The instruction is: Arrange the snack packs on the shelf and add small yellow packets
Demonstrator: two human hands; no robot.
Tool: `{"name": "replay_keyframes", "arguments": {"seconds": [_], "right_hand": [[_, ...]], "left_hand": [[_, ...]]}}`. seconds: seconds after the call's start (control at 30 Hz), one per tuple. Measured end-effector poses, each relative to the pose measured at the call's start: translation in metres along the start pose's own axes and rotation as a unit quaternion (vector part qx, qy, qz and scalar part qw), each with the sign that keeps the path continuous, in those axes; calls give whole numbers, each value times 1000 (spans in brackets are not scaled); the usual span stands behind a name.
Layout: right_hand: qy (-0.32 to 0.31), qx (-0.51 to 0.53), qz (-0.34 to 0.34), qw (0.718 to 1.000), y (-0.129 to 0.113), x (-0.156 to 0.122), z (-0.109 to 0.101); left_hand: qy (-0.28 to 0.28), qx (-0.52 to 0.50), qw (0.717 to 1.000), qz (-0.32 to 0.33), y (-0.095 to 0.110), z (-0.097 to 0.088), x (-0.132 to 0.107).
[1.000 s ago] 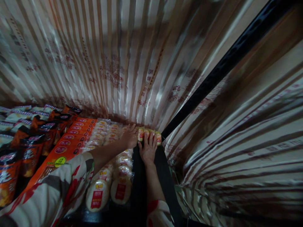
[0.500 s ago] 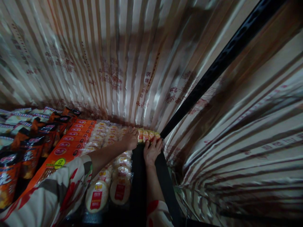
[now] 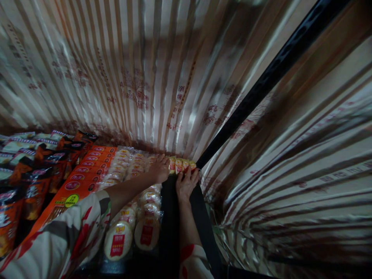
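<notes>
A yellow snack packet [image 3: 181, 164] lies at the back of a dark shelf, against striped cartons. My right hand [image 3: 186, 184] rests at its front edge, fingers curled onto it. My left hand [image 3: 159, 169] reaches across rows of round cracker packs [image 3: 147, 232] and lies flat beside the packet's left end, fingers stretched toward the cartons. Both forearms come out of sleeves with a red and grey print.
Striped cardboard cartons [image 3: 139, 77] wall the back and the right side. A black shelf post [image 3: 261, 89] runs diagonally up from the packet. Orange flat packs [image 3: 84, 172] and dark snack bags [image 3: 31, 186] fill the shelf to the left.
My right hand has slid back from on top of the packet to its front edge, fingers curling. The left hand has stayed beside it.
</notes>
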State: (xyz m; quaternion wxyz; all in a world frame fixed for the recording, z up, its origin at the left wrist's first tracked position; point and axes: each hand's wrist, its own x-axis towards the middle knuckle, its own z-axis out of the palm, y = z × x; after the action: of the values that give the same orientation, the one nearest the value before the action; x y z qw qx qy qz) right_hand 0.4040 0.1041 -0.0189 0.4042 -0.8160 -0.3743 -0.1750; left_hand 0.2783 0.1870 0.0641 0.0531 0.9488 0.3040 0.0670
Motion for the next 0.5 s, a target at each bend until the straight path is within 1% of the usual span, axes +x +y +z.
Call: {"name": "replay_keyframes", "arguments": {"seconds": [0.1, 0.2, 0.37, 0.5], "right_hand": [[-1, 5, 10, 1000, 0, 1, 0], [3, 16, 18, 1000, 1, 2, 0], [21, 40, 32, 998, 5, 4, 0], [13, 54, 51, 997, 7, 7, -2]], "left_hand": [[7, -1, 1000, 8, 1, -3, -3], [9, -9, 1000, 20, 8, -9, -11], [-8, -25, 998, 50, 30, -20, -30], [-41, -60, 994, 84, 49, -28, -48]]}}
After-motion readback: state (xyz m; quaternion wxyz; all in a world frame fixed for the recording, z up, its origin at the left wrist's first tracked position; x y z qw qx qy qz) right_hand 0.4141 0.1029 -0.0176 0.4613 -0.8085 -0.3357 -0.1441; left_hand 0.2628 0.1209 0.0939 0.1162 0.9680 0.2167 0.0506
